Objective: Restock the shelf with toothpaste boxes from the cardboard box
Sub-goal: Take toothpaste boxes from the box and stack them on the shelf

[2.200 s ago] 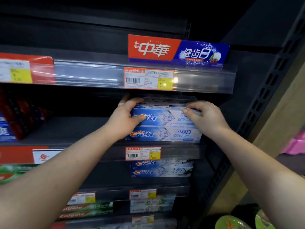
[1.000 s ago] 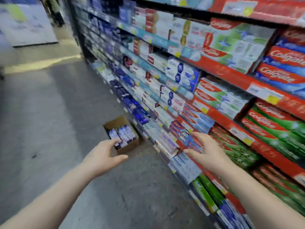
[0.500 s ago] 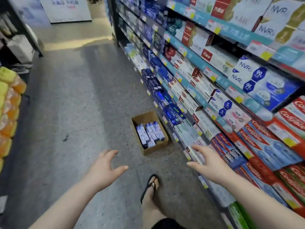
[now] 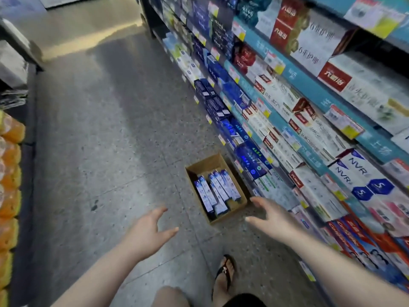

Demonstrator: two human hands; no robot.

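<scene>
Head view: In a shop aisle, a person reaches both bare arms down towards a cardboard box that sits on the floor at the foot of the shelf. The toothpaste boxes lie flat inside it, packed side by side against its right wall and near end, while the far end shows bare cardboard. Their long axis runs with the box's own, away from the person and roughly along the shelf front. The right hand is the nearer, its spread fingers just beside the box's near right corner. The left hand hangs off the near left corner, clearly farther out. Both hands are wide, fingers relaxed, and hold nothing. The box lies ahead of and between them, so the coming reach looks to be forward and down, probably gripping the packs across their narrow sides. The speckled grey floor is level and bare around the box. A sandalled foot stands short of its near end, and orange goods line the aisle's left edge, well apart
</scene>
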